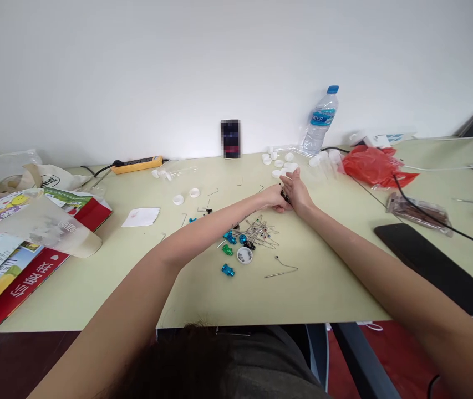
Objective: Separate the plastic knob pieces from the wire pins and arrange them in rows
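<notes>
My left hand (275, 198) reaches across to the right, its fingers curled around several small black parts (285, 194). Beside it and touching it, my right hand (300, 194) is held upright with the fingers stretched out, the palm toward the black parts. Just below the hands lies a heap of thin metal wire pins (263, 231) with small knobs at their ends. Shiny blue fittings (228, 270), a green fitting (228, 250) and a white cap (244, 255) with tiny bits in it lie near the heap. One bent wire (281, 272) lies apart in front.
White caps (278, 163) and clear tubes (325, 164) lie behind my hands. A water bottle (321, 122) and a phone (230, 138) lean on the wall. At left are a plastic cup (61, 230) and bags; at right, a red bag (375, 166) and a black slab (436, 269).
</notes>
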Demonstrator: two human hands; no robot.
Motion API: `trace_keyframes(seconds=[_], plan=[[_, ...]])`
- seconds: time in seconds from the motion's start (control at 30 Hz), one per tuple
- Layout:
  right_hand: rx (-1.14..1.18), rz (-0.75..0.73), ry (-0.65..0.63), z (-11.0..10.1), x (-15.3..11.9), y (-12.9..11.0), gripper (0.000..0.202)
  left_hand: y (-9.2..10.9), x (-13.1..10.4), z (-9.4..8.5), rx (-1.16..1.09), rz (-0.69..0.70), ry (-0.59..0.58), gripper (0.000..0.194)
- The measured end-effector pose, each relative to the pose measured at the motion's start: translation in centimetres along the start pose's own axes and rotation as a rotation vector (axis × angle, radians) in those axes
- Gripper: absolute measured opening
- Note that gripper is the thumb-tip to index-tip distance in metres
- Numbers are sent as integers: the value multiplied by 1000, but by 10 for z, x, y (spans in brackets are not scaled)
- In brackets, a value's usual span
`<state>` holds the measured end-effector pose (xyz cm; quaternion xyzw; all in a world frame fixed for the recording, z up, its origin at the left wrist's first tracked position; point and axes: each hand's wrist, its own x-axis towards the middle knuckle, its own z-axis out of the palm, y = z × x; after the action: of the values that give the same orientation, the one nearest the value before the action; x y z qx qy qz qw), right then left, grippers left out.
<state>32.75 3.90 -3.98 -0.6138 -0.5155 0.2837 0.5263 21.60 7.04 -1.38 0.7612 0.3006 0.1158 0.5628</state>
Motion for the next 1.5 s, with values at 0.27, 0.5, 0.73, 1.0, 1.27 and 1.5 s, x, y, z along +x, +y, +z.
trace_keyframes(seconds=[0.27,0.5,0.73,1.0,1.27,1.5], plan=[[-386,-466,-230,13,-54,-52,31,10,-90,-58,570,131,186,19],[-544,-642,-554,55,-82,-61,22,-21,-139,-83,809,64,231,20],[-626,-673,-495,64,-84,-59,22,-26,-135,-76,787,112,219,9],[-1005,-408,-243,-6,-62,-87,15,-31,-123,-72,736,147,287,14],[-1199,-195,-342,-43,-56,-51,16,-6,-64,-40,592,250,209,11],[-1163,-146,-343,-52,-58,-42,13,-3,-20,-2,577,311,189,10]])
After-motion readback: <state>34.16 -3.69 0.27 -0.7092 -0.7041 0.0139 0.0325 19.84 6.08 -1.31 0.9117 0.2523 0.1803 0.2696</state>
